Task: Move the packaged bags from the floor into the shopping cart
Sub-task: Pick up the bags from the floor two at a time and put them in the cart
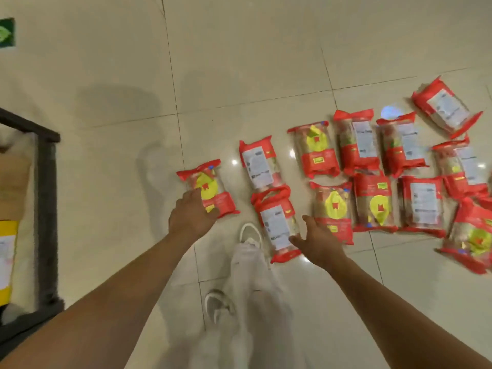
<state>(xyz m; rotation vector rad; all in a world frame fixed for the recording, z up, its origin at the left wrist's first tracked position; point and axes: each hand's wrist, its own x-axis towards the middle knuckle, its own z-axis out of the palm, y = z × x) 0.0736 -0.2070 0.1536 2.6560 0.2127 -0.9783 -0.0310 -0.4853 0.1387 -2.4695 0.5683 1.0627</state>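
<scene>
Several red packaged bags lie flat on the tiled floor, spread from the middle to the right edge. My left hand (192, 213) reaches down over the leftmost bag (210, 186), a red one with a yellow label, its fingers on the bag's near left side without a closed grip. My right hand (316, 239) hovers with fingers spread at the right edge of a bag with a white label (277, 225), holding nothing. The shopping cart (46, 209), with a dark frame, stands at the left edge, and a bag with yellow ends (6, 257) lies inside it.
My legs in pale trousers and white shoes (249, 235) stand between my arms, close to the white-label bag. A green floor sticker (6, 33) sits at the far left. Bare tiles stretch beyond the bags and toward the cart.
</scene>
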